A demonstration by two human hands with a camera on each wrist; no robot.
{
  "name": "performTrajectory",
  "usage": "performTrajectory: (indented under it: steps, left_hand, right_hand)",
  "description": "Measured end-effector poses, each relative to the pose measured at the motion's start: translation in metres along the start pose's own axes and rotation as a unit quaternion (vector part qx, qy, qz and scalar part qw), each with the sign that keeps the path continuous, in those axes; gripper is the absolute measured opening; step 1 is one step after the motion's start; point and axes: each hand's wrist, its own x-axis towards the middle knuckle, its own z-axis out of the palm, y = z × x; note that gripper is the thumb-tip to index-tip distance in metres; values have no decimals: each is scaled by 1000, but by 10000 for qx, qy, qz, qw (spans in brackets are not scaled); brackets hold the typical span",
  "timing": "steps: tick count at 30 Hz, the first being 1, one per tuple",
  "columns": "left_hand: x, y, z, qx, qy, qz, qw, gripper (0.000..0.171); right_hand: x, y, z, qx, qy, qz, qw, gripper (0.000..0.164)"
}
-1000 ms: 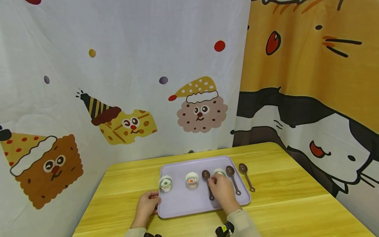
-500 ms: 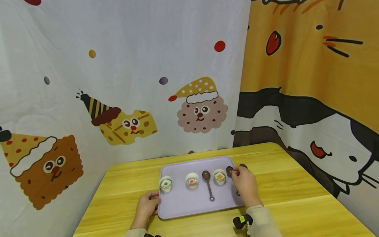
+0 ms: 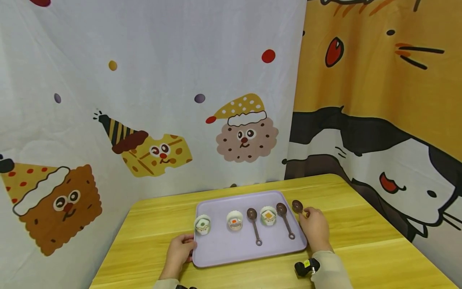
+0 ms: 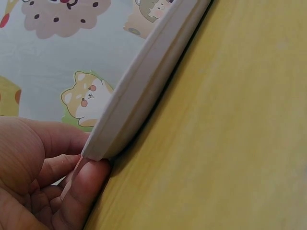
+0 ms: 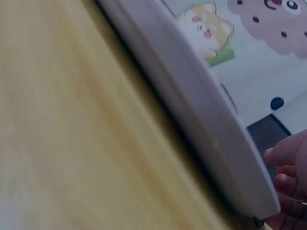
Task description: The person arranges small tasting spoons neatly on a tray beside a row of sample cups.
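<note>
My left hand grips the left edge of a pale lilac tray. In the left wrist view, the fingers and thumb pinch the rim of the tray. My right hand is just beyond the tray's right side, its fingertips right at a brown spoon on the table. The hand covers most of that spoon's handle. Fingers of the right hand show loosely bent and apart in the right wrist view. Two more brown spoons, one near the middle and one farther right, lie on the tray.
Three small pale cups with coloured tops, one at left, one in the middle and one at right, stand on the tray. A yellow wooden table carries it. Behind hangs a white cartoon-print cloth.
My right hand has moved rightward, from the middle spoon past the second one to the spoon off the tray. The right-hand cup is uncovered. My left hand stays at the tray's edge.
</note>
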Motion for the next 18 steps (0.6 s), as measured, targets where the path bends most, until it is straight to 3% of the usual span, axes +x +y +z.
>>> performTrajectory:
  steps: [18]
  left_hand:
    - [0, -1, 1, 13, 9, -33, 10000, 33]
  right_hand:
    - [2, 15, 10, -259, -402, 7, 9989, 26]
